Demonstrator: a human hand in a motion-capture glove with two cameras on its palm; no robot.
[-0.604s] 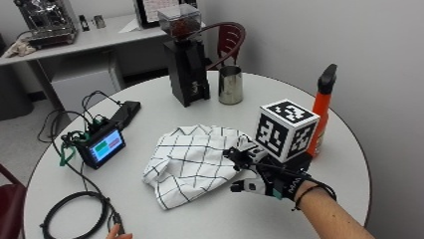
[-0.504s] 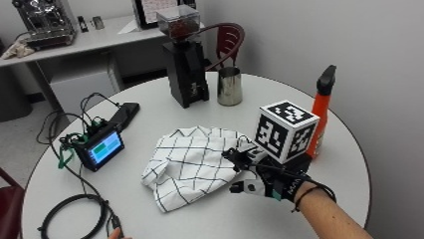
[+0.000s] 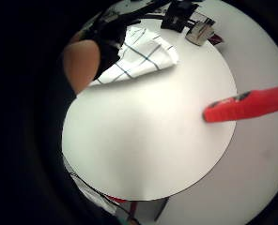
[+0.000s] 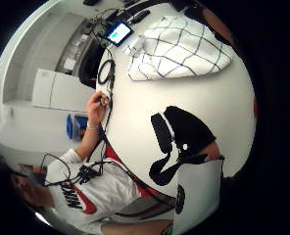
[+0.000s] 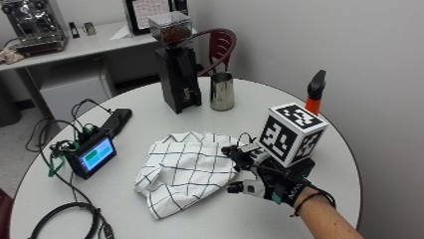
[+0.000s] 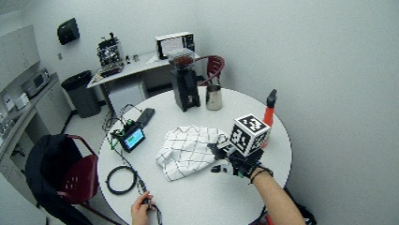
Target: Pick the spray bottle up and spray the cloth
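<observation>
A white cloth with a dark check (image 5: 185,169) lies crumpled in the middle of the round white table (image 5: 265,107). My gloved right hand (image 5: 257,174) hovers at the cloth's right edge, fingers relaxed and pointing toward the cloth, holding nothing. The orange spray bottle with a black top (image 5: 314,94) stands upright near the table's far right rim, behind the hand and apart from it; its lower part is hidden. The little finger side palm view shows the bottle (image 3: 247,105) and the cloth (image 3: 139,56) apart from each other. In the thumb side palm view the cloth (image 4: 179,46) lies beyond the thumb.
A black coffee grinder (image 5: 175,64) and a steel pitcher (image 5: 222,92) stand at the table's far side. A small screen device with wires (image 5: 93,157) and a coiled cable (image 5: 66,221) sit on the left. The person's bare left hand (image 6: 142,205) rests at the near edge.
The outside picture has shifted a little. The hand stays beside the cloth's right edge, and the bottle and cloth have not moved.
</observation>
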